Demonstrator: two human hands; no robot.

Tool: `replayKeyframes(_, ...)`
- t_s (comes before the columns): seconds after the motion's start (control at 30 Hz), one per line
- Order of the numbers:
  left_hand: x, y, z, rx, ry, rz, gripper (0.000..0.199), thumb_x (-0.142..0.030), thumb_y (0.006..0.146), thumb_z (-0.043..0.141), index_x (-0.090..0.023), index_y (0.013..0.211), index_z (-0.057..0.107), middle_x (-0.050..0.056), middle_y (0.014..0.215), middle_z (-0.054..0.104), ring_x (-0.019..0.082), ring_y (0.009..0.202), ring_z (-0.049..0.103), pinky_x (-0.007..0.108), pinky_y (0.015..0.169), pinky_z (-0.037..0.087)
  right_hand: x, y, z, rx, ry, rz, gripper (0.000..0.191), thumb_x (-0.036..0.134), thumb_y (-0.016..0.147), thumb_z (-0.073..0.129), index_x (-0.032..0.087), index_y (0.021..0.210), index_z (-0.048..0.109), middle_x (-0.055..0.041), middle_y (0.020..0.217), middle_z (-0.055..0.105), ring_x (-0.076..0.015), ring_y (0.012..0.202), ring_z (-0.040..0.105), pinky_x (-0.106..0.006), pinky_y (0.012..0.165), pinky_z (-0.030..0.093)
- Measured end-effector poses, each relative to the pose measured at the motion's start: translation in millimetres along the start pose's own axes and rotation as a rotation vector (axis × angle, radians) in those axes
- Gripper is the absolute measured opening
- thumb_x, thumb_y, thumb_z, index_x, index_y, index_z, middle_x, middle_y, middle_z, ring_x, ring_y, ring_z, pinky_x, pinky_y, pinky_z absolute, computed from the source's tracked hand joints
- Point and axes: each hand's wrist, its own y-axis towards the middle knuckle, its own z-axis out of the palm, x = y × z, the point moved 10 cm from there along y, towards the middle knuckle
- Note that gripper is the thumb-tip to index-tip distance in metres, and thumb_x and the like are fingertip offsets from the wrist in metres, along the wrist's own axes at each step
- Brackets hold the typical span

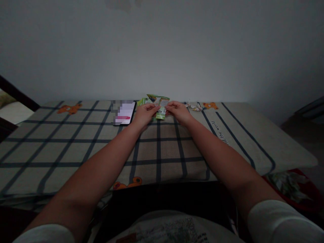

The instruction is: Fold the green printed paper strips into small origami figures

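Note:
A green printed packet (pixel 161 113), creased and with a pale printed panel, is held up between my two hands near the back of the table. My left hand (pixel 146 114) pinches its left side between thumb and fingers. On its right side my right hand (pixel 177 110) has a similar pinch, the fingertips close to those of the left. More green printed wrapping (pixel 143 101) shows behind my left hand; whether it is a separate piece I cannot tell. Small crumpled whitish scraps (pixel 195 107) lie just right of my right hand.
A lit phone (pixel 126 113) lies left of my left hand. The table (pixel 68 131) has a checked cloth with orange bear prints and meets a plain wall (pixel 162 50) behind. Dark wooden furniture (pixel 17 91) stands at left; a red patterned item (pixel 295 185) is low at right.

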Motion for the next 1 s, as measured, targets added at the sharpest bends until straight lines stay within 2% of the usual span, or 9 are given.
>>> replayKeyframes(0.13, -1.0, -0.9, 1.3, 0.000, -0.030, -0.017, 0.033, -0.046, 0.066, 0.081, -0.017, 0.065, 0.066, -0.001, 0.060, 0.059, 0.009, 0.052, 0.045, 0.025, 0.053, 0.032, -0.6, -0.4, -0.4, -0.005, 0.005, 0.017, 0.041, 0.049, 0.060, 0.085, 0.019, 0.076, 0.062, 0.0034, 0.067, 0.067, -0.0114, 0.062, 0.062, -0.029, 0.070, 0.057)
replayKeyframes(0.27, 1.7, -1.8, 2.4, -0.003, -0.028, -0.045, 0.035, -0.047, 0.063, 0.083, -0.016, 0.063, 0.066, 0.000, 0.060, 0.058, 0.010, 0.054, 0.046, 0.025, 0.054, 0.033, -0.9, 1.8, -6.9, -0.060, 0.062, -0.005, 0.046, 0.052, 0.058, 0.086, 0.021, 0.083, 0.064, 0.0029, 0.074, 0.069, -0.0124, 0.068, 0.064, -0.031, 0.076, 0.057)
replayKeyframes(0.47, 3.6, -2.7, 4.2, 0.012, -0.045, -0.064, 0.033, -0.045, 0.064, 0.083, -0.016, 0.061, 0.067, 0.000, 0.060, 0.059, 0.010, 0.054, 0.047, 0.025, 0.054, 0.034, 1.7, 3.3, -12.8, -0.087, 0.024, -0.038, 0.043, 0.054, 0.059, 0.085, 0.020, 0.078, 0.066, 0.0030, 0.070, 0.067, -0.0123, 0.067, 0.063, -0.031, 0.078, 0.057)
replayKeyframes(0.6, 3.2, -3.8, 5.9, 0.017, -0.090, -0.080, 0.031, -0.042, 0.062, 0.085, -0.015, 0.064, 0.070, 0.001, 0.063, 0.063, 0.010, 0.056, 0.050, 0.024, 0.055, 0.036, 5.9, 2.0, -13.5, -0.097, 0.080, -0.049, 0.046, 0.055, 0.060, 0.085, 0.020, 0.086, 0.070, -0.0001, 0.080, 0.072, -0.0135, 0.073, 0.066, -0.032, 0.080, 0.058)
replayKeyframes(0.77, 3.1, -5.7, 9.0, 0.018, -0.106, -0.101, 0.029, -0.040, 0.061, 0.086, -0.015, 0.067, 0.073, 0.003, 0.067, 0.066, 0.010, 0.057, 0.053, 0.024, 0.055, 0.038, 9.9, 1.8, -18.7, -0.149, 0.014, -0.073, 0.039, 0.051, 0.064, 0.084, 0.020, 0.083, 0.070, 0.0015, 0.074, 0.069, -0.0118, 0.070, 0.063, -0.030, 0.080, 0.057)
replayKeyframes(1.0, 4.0, -9.9, 11.3, 0.040, -0.143, -0.158, 0.035, -0.043, 0.059, 0.089, -0.014, 0.064, 0.069, 0.004, 0.067, 0.066, 0.012, 0.061, 0.057, 0.026, 0.061, 0.048, 6.6, 3.8, -18.1, -0.146, 0.059, -0.074, 0.035, 0.046, 0.070, 0.082, 0.021, 0.090, 0.069, 0.0000, 0.083, 0.073, -0.0116, 0.072, 0.065, -0.030, 0.079, 0.057)
